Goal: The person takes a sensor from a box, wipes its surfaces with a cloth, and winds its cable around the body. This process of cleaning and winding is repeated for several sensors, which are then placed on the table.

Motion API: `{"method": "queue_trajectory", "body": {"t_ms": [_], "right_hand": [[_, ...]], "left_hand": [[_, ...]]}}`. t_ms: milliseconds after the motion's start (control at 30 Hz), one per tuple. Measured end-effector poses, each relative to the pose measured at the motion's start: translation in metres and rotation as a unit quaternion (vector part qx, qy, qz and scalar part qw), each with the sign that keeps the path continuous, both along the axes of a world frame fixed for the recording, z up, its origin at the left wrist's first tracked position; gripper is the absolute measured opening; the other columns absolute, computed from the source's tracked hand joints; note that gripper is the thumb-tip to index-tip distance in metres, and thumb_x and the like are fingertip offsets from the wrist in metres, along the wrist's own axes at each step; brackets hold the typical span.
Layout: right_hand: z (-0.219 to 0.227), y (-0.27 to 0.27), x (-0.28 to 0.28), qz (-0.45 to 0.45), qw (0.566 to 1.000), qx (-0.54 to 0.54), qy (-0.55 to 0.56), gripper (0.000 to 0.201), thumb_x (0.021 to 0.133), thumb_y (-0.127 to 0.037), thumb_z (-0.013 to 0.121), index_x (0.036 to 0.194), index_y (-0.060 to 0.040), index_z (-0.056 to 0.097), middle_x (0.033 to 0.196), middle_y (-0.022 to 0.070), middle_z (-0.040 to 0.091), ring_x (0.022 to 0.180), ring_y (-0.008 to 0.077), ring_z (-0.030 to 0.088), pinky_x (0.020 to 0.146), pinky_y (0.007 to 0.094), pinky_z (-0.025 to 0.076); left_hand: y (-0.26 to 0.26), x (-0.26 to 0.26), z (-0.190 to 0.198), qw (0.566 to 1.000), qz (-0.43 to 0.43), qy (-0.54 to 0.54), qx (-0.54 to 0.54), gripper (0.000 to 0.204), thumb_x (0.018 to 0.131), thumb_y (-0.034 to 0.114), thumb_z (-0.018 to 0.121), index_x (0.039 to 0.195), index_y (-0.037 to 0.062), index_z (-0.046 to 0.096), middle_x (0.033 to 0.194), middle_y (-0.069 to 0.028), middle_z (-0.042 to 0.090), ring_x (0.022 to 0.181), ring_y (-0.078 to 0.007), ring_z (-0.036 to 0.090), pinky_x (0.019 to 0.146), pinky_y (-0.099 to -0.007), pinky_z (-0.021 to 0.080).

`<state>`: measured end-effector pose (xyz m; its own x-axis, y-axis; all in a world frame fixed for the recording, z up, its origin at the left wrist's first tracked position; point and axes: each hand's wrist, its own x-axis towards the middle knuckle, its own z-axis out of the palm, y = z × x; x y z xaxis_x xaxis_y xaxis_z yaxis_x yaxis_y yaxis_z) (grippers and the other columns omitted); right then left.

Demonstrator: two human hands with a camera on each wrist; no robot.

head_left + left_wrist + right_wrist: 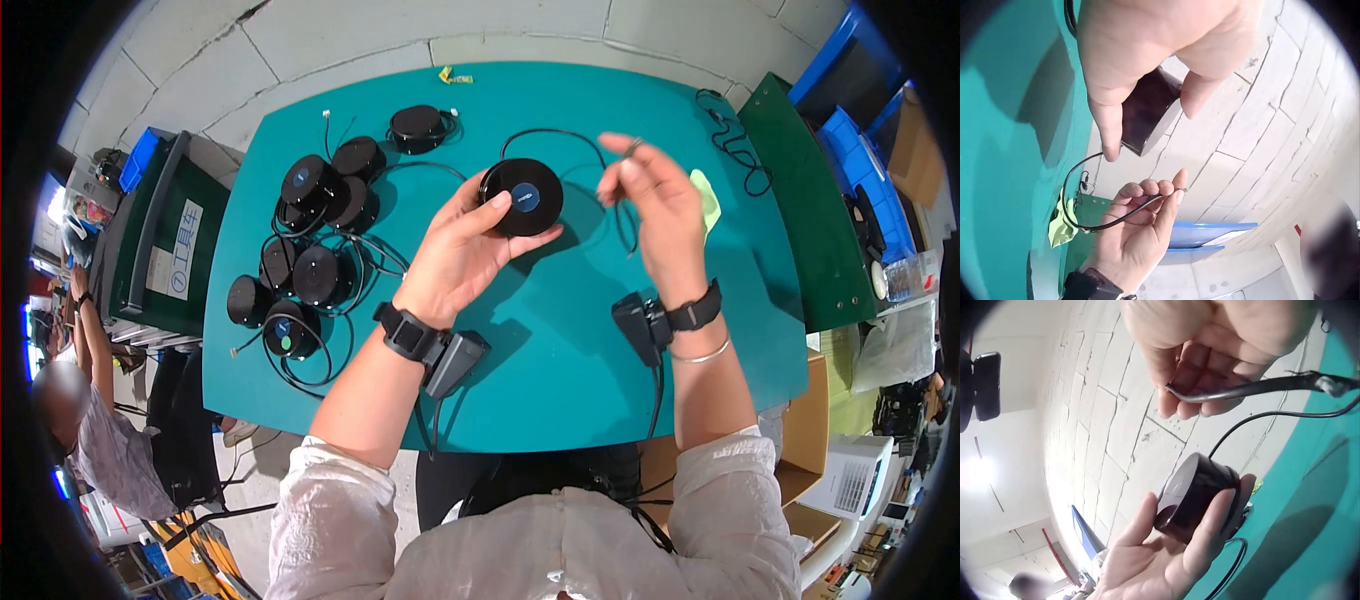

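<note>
My left hand (462,250) grips a round black puck-shaped device (536,200) with a blue round label, thumb on its face, above the green table. In the left wrist view the device (1150,109) sits between that hand's fingers and thumb. A black cable (548,130) runs from the device to my right hand (660,215), raised to its right. In the right wrist view, the thumb and fingers of the right hand (1210,344) pinch the cable (1229,392) near its thin end; the left hand (1166,562) holds the device (1194,494) below.
Several black round devices with cables (322,276) cluster at the table's left, another (417,128) behind them. A light green piece (706,205) lies right of my right hand, a black cable (742,150) at back right, a yellow scrap (456,77) at the back edge. A person (110,440) is at far left.
</note>
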<state>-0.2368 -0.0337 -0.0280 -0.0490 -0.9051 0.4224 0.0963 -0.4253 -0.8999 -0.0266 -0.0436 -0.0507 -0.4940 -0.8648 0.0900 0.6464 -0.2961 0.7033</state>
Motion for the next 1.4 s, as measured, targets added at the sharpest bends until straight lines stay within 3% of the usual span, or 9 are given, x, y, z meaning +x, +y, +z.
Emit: {"method": "queue_trajectory", "body": {"t_ms": [67,200,300,367,567,967,1167,1333,1400], "right_hand": [[-0.003,0.002,0.006,0.074,0.996,0.042,0.029,0.027,0.097,-0.013,0.053,0.117,0.0044,0.060,0.084,0.0039,0.063,0.075,0.0102,0.057,0.072,0.0246,0.048],[-0.004,0.008,0.018,0.111,0.993,0.038,0.017,0.025,0.096,-0.012,0.056,0.114,0.0031,0.063,0.084,0.0042,0.064,0.075,0.0103,0.057,0.074,0.0249,0.049],[-0.006,0.007,0.022,0.097,0.995,-0.003,0.039,0.022,0.093,-0.011,0.059,0.111,0.0005,0.066,0.083,0.0042,0.064,0.075,0.0100,0.058,0.072,0.0236,0.047],[-0.007,0.008,0.020,0.071,0.988,-0.035,0.133,0.021,0.090,-0.011,0.062,0.108,-0.0030,0.069,0.081,0.0038,0.064,0.074,0.0094,0.057,0.068,0.0227,0.045],[-0.004,0.012,0.020,0.041,0.980,-0.051,0.187,0.018,0.086,-0.013,0.067,0.102,-0.0072,0.073,0.080,0.0030,0.067,0.069,0.0105,0.052,0.062,0.0244,0.043],[0.000,0.014,0.024,0.013,0.955,-0.145,0.258,0.014,0.080,-0.006,0.071,0.094,-0.0059,0.072,0.080,0.0040,0.069,0.066,0.0137,0.057,0.060,0.0256,0.047],[0.001,0.019,0.025,0.026,0.976,-0.059,0.209,0.010,0.081,-0.006,0.071,0.089,-0.0017,0.068,0.082,0.0055,0.070,0.070,0.0128,0.063,0.061,0.0248,0.048],[-0.003,0.019,0.025,0.027,0.982,-0.006,0.189,0.011,0.081,-0.008,0.072,0.085,-0.0003,0.065,0.081,0.0050,0.069,0.069,0.0085,0.062,0.059,0.0224,0.047],[-0.007,0.016,0.025,0.027,0.986,-0.004,0.166,0.012,0.081,-0.008,0.072,0.083,-0.0002,0.064,0.081,0.0048,0.069,0.068,0.0073,0.061,0.058,0.0216,0.047]], "left_hand": [[-0.001,0.000,0.001,0.997,0.030,0.034,0.069,0.045,0.094,0.009,0.055,0.131,-0.0067,0.035,0.130,-0.0204,0.046,0.122,-0.0331,0.050,0.098,-0.0563,0.048],[-0.005,0.005,-0.006,0.995,0.001,0.072,0.064,0.040,0.095,0.009,0.051,0.130,-0.0054,0.037,0.128,-0.0200,0.048,0.121,-0.0334,0.051,0.101,-0.0542,0.046],[-0.006,0.004,-0.009,0.996,0.004,0.063,0.061,0.037,0.095,0.009,0.049,0.129,-0.0051,0.041,0.130,-0.0202,0.049,0.119,-0.0354,0.052,0.101,-0.0512,0.047],[-0.003,0.005,-0.007,0.997,0.014,0.054,0.056,0.037,0.095,0.009,0.049,0.129,-0.0051,0.042,0.129,-0.0195,0.049,0.118,-0.0345,0.053,0.101,-0.0505,0.047],[-0.001,0.003,-0.002,0.999,0.031,0.023,0.033,0.037,0.097,0.012,0.049,0.130,-0.0030,0.041,0.128,-0.0182,0.050,0.118,-0.0311,0.054,0.101,-0.0483,0.048],[-0.002,0.006,-0.006,0.998,0.047,0.002,0.036,0.033,0.098,0.021,0.052,0.120,-0.0026,0.050,0.117,-0.0169,0.059,0.107,-0.0292,0.061,0.097,-0.0433,0.052],[-0.003,0.006,-0.006,0.998,0.040,0.016,0.042,0.043,0.101,0.032,0.044,0.124,-0.0041,0.049,0.119,-0.0180,0.058,0.106,-0.0298,0.062,0.094,-0.0428,0.054],[-0.003,0.004,-0.007,0.999,0.032,0.014,0.039,0.048,0.102,0.036,0.040,0.127,-0.0045,0.047,0.121,-0.0187,0.057,0.108,-0.0307,0.061,0.094,-0.0428,0.055],[-0.002,0.001,-0.006,0.999,0.033,-0.009,0.041,0.050,0.100,0.043,0.041,0.128,0.0018,0.048,0.119,-0.0143,0.060,0.107,-0.0264,0.062,0.092,-0.0382,0.055]]}}
